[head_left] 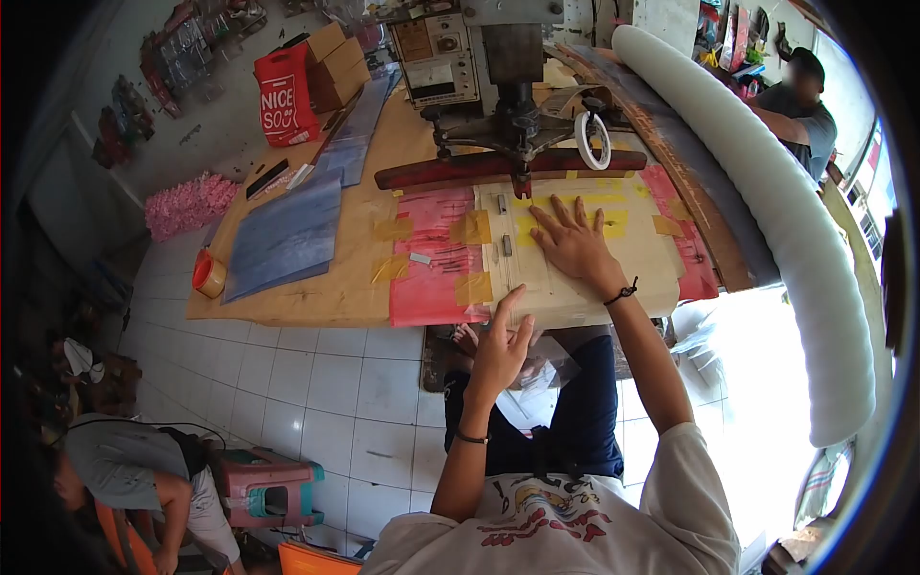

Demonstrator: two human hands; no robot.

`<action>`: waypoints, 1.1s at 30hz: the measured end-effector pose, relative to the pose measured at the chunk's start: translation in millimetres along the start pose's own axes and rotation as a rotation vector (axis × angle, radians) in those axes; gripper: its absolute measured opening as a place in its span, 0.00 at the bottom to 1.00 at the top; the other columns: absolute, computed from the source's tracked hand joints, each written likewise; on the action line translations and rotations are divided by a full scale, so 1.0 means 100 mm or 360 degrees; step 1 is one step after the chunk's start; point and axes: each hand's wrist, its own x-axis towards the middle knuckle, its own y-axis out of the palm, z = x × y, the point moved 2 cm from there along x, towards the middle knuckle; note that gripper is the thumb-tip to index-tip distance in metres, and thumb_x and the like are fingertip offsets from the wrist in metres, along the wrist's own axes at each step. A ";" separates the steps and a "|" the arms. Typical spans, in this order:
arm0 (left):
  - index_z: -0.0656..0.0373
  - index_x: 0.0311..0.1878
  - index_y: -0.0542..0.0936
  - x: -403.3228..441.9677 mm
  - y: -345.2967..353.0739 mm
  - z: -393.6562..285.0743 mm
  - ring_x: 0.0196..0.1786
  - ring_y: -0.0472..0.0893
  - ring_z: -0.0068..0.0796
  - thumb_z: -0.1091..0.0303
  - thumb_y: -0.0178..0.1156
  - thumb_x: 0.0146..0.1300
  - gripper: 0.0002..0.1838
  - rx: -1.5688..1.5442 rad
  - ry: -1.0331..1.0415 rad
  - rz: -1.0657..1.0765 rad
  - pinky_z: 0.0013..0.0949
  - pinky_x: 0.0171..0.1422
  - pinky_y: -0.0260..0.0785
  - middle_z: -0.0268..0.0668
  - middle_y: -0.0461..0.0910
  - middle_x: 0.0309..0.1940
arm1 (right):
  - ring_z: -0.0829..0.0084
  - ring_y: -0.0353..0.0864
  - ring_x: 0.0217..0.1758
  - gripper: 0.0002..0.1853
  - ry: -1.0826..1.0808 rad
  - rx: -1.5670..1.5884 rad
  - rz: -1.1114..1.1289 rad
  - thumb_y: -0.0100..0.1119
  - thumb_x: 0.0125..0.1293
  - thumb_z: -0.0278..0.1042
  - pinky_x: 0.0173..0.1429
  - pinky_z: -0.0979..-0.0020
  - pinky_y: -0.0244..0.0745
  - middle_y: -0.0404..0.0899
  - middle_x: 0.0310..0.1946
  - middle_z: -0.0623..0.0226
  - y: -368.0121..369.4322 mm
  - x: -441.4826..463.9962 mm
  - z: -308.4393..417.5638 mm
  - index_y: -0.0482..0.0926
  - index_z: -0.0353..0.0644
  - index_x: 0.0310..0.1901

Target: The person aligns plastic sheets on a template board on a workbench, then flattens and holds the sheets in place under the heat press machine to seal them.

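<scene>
My right hand (577,247) lies flat with fingers spread on a beige board (613,287) marked with yellow tape (527,230). My left hand (500,355) is at the board's front edge, its index finger stretched toward the board and the thumb apart from it. Its other fingers are hidden underneath, beside a clear plastic sheet (554,362) that hangs over my lap and seems held there. Red sheeting (431,249) with amber tape lies under the board. Just beyond my right hand is the dark red bar (422,175) of a press machine (516,134).
Blue-grey sheets (287,235), a tape roll (208,273) and a red bag (286,96) are on the table's left. A long white roll (767,192) curves along the right. One person (144,470) bends by stools (273,484) at lower left; another person (805,115) is at upper right.
</scene>
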 end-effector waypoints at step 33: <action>0.52 0.78 0.64 -0.02 -0.02 -0.06 0.22 0.76 0.31 0.61 0.60 0.77 0.30 0.0032 -0.0205 0.0110 0.38 0.33 0.72 0.55 0.83 0.54 | 0.49 0.72 0.70 0.28 -0.0301 0.0070 -0.0414 0.61 0.72 0.49 0.75 0.50 0.62 0.79 0.64 0.54 -0.13 -0.32 -0.27 0.76 0.41 0.67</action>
